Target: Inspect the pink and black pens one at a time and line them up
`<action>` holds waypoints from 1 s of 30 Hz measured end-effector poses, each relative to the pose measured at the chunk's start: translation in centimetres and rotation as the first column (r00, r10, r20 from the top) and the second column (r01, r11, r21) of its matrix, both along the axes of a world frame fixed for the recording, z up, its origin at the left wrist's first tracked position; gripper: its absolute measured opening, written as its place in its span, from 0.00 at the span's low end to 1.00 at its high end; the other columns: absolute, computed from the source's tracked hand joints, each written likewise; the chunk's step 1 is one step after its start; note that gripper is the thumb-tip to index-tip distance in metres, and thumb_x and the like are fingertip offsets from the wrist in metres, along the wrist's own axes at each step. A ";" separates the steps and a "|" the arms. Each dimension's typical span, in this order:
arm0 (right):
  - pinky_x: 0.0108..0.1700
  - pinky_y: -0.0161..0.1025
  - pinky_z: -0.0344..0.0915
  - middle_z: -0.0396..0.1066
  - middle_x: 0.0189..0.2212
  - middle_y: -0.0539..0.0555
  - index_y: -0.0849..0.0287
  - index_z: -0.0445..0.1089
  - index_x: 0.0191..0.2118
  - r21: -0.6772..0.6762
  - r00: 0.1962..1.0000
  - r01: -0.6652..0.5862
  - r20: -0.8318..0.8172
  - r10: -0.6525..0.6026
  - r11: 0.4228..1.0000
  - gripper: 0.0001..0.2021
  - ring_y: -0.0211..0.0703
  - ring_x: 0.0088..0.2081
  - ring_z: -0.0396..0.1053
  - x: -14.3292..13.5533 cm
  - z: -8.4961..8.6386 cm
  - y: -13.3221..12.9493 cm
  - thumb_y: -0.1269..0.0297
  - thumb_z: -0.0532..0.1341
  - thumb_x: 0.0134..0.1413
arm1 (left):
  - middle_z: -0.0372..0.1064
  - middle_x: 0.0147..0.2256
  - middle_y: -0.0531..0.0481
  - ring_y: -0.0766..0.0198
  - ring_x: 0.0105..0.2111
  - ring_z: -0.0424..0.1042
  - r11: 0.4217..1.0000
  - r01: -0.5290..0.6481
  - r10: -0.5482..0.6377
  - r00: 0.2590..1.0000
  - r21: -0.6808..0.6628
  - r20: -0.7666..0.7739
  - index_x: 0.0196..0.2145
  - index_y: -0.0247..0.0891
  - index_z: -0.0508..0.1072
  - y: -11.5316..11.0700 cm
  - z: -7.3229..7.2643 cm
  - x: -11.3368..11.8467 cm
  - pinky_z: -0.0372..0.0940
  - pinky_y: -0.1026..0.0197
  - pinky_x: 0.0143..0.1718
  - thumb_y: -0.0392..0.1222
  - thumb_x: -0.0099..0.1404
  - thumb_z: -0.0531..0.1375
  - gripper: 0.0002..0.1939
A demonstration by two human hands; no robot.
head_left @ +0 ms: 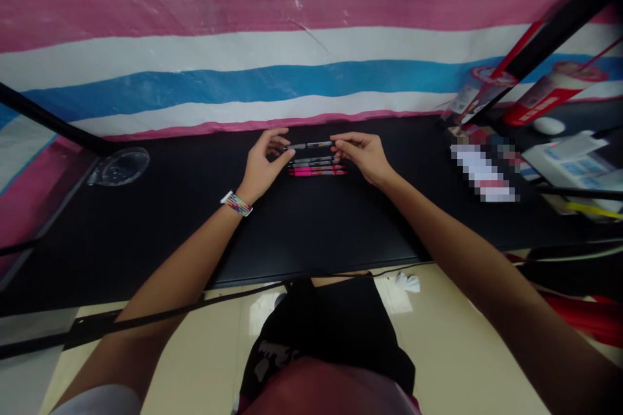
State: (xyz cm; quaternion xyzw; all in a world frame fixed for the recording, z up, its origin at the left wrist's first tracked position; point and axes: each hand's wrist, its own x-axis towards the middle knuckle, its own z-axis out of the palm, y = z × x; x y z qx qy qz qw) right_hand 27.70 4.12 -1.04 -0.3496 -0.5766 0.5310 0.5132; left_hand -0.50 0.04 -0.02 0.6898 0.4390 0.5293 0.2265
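Observation:
A dark pen with a clear barrel [313, 144] lies level between my two hands. At its left end the thumb and fingers of my left hand [265, 165] pinch it. My right hand [364, 154] grips the other end between thumb and fingers. Just nearer to me, several pens lie side by side on the black table, dark ones [311, 161] behind and pink ones [316, 170] in front. A bright patterned band [237, 203] circles my left wrist.
On the left of the black table [311, 233] sits a clear plastic lid [121, 165]. To the right stand two drink cups [479, 94] with red straws, a white rounded object [549, 126] and some white boxes [579, 155]. A striped sheet [272, 87] hangs behind.

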 end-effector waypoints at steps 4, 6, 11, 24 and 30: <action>0.47 0.50 0.81 0.83 0.37 0.54 0.54 0.86 0.46 0.008 1.000 0.012 0.027 -0.012 1.000 0.22 0.44 0.34 0.78 -0.1 -0.2 0.0 0.44 0.79 0.53 | 0.82 0.36 0.49 0.60 0.37 0.79 0.997 -0.069 0.068 0.997 -0.024 -0.049 0.36 0.43 0.80 0.0 0.1 0.0 0.73 0.56 0.45 0.58 0.77 0.66 0.18; 0.47 0.51 0.81 0.83 0.37 0.54 0.54 0.86 0.47 0.014 0.999 0.013 0.033 -0.014 1.000 0.22 0.44 0.34 0.78 -0.1 -0.3 0.0 0.44 0.79 0.53 | 0.78 0.29 0.50 0.62 0.31 0.76 0.994 -0.098 0.095 0.993 -0.048 -0.065 0.30 0.42 0.77 0.0 0.1 -0.1 0.71 0.57 0.40 0.62 0.79 0.62 0.26; 0.49 0.52 0.81 0.83 0.38 0.54 0.52 0.86 0.46 0.019 0.999 0.029 0.025 -0.029 0.999 0.20 0.45 0.35 0.79 0.1 -0.2 0.2 0.46 0.78 0.53 | 0.69 0.21 0.53 0.64 0.24 0.69 0.987 -0.149 0.146 0.988 -0.052 -0.059 0.23 0.43 0.73 0.4 -0.1 -0.4 0.66 0.57 0.32 0.64 0.82 0.58 0.32; 0.47 0.52 0.82 0.82 0.36 0.55 0.53 0.83 0.43 0.040 0.987 0.163 0.004 -0.163 0.986 0.12 0.47 0.37 0.80 0.5 -0.6 1.2 0.58 0.73 0.53 | 0.87 0.50 0.45 0.55 0.49 0.85 0.988 -0.153 0.154 0.988 -0.037 0.029 0.49 0.44 0.86 0.3 -0.1 -0.5 0.79 0.50 0.54 0.44 0.75 0.69 0.08; 0.46 0.50 0.81 0.83 0.35 0.55 0.55 0.85 0.42 0.046 0.992 0.128 -0.011 -0.128 0.991 0.12 0.45 0.34 0.79 0.4 -0.3 0.7 0.58 0.75 0.53 | 0.88 0.44 0.46 0.56 0.44 0.85 0.992 -0.083 0.088 0.995 -0.098 0.046 0.45 0.42 0.87 0.0 0.1 -0.2 0.79 0.52 0.51 0.48 0.73 0.70 0.09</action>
